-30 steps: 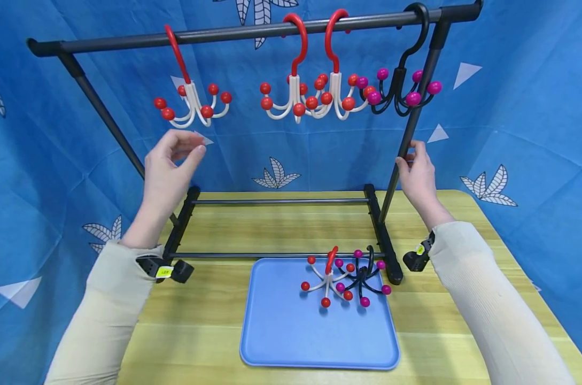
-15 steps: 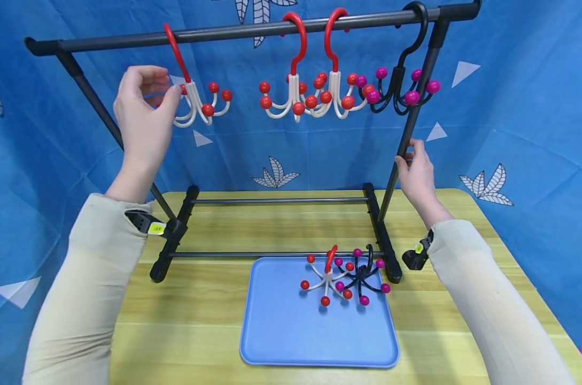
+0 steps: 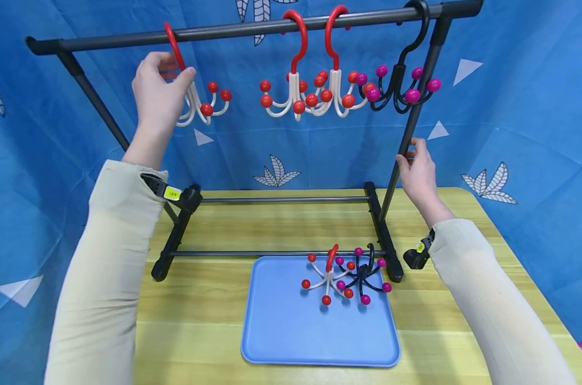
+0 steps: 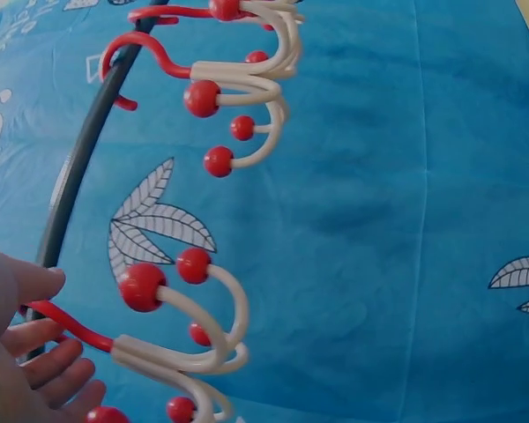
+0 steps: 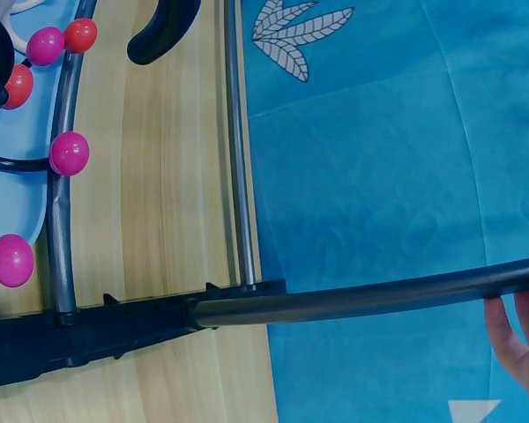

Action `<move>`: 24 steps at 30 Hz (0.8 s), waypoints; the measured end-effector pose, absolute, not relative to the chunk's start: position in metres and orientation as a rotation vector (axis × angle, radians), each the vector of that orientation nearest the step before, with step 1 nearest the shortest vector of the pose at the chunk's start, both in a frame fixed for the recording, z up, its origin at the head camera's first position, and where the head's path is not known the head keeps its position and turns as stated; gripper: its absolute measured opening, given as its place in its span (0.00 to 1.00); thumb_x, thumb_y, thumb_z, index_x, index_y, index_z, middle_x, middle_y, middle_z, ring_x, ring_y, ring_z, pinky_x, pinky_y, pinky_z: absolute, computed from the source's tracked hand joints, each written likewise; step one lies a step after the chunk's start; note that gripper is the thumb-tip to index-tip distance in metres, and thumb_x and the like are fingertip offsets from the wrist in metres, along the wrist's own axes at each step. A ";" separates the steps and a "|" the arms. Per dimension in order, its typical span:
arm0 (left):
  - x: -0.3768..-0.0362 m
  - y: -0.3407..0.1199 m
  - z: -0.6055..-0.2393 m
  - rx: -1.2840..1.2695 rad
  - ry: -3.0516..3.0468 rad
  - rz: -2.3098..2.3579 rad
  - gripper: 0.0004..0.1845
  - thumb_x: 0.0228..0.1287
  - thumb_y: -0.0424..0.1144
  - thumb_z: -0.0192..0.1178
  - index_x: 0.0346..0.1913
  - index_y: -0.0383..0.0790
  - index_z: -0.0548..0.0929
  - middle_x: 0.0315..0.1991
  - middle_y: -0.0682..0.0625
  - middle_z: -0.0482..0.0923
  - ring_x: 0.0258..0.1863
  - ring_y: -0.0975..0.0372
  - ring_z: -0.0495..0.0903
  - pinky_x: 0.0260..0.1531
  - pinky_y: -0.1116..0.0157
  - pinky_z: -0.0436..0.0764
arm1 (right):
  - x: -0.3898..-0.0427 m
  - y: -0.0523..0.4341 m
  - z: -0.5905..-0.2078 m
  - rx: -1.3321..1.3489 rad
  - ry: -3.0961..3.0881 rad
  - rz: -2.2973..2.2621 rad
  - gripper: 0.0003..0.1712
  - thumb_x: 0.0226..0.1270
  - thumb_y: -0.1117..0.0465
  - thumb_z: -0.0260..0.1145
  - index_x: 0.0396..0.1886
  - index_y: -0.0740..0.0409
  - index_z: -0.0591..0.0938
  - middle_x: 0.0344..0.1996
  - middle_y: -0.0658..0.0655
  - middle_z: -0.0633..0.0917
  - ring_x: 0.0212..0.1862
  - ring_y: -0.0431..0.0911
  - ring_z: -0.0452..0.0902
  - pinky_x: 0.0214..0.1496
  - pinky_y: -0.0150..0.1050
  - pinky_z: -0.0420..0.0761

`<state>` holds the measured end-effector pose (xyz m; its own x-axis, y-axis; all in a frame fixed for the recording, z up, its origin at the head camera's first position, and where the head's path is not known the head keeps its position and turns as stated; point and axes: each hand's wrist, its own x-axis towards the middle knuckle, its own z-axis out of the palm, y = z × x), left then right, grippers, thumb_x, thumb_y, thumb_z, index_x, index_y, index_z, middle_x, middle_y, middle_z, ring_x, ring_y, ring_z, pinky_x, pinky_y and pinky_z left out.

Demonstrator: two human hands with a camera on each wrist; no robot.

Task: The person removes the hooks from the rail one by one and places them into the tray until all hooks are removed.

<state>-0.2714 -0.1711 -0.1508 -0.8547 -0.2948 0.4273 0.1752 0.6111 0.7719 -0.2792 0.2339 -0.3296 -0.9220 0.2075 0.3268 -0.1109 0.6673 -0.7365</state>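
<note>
My left hand (image 3: 177,69) is raised to the leftmost hanger (image 3: 201,104), a white multi-arm hook with red balls, and pinches its red hook stem just under the black top rail (image 3: 252,29). In the left wrist view the red stem (image 4: 70,328) runs between the thumb and fingers (image 4: 48,361). My right hand (image 3: 408,152) holds the rack's right post (image 3: 418,117); the right wrist view shows fingertips (image 5: 516,344) under that post (image 5: 361,300). Two more red-and-white hangers (image 3: 300,96) and a black hanger with magenta balls (image 3: 401,91) hang on the rail.
A blue tray (image 3: 291,331) lies on the wooden table (image 3: 199,321) in front of the rack. On it lie a red-and-white hanger (image 3: 326,278) and a black one (image 3: 365,278), tangled together. Blue patterned cloth (image 3: 512,107) hangs behind and beside the rack.
My left hand rose from below the leftmost hanger to its red stem and took hold of it. The right hand stayed on the post.
</note>
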 end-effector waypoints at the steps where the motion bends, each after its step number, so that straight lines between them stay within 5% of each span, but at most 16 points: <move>1: -0.274 -0.171 -0.151 0.100 -2.303 -1.191 0.24 0.62 0.50 0.55 0.60 0.48 0.69 0.58 0.53 0.67 0.56 0.67 0.66 0.54 0.72 0.70 | -0.279 0.234 -0.329 -0.072 -2.500 1.142 0.24 0.72 0.56 0.46 0.63 0.58 0.57 0.50 0.67 0.70 0.52 0.58 0.70 0.49 0.54 0.72; 12: -0.287 -0.170 -0.150 0.057 -2.193 -1.232 0.13 0.63 0.43 0.54 0.51 0.49 0.76 0.51 0.54 0.72 0.48 0.70 0.68 0.47 0.71 0.74 | -0.280 0.234 -0.328 -0.062 -2.486 1.147 0.24 0.72 0.55 0.46 0.63 0.58 0.57 0.49 0.67 0.70 0.53 0.58 0.70 0.51 0.54 0.72; 24: -0.280 -0.175 -0.147 -0.010 -2.066 -1.303 0.12 0.61 0.42 0.56 0.48 0.49 0.78 0.46 0.57 0.73 0.46 0.70 0.69 0.48 0.72 0.74 | -0.279 0.233 -0.328 -0.078 -2.485 1.161 0.24 0.72 0.55 0.46 0.63 0.58 0.57 0.50 0.67 0.70 0.52 0.58 0.70 0.50 0.54 0.72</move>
<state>-0.2802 -0.1753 -0.1466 -0.7658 -0.3371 0.5477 0.3490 0.4974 0.7942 -0.2787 0.2330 -0.3285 -0.9205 0.2131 0.3275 -0.1146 0.6542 -0.7476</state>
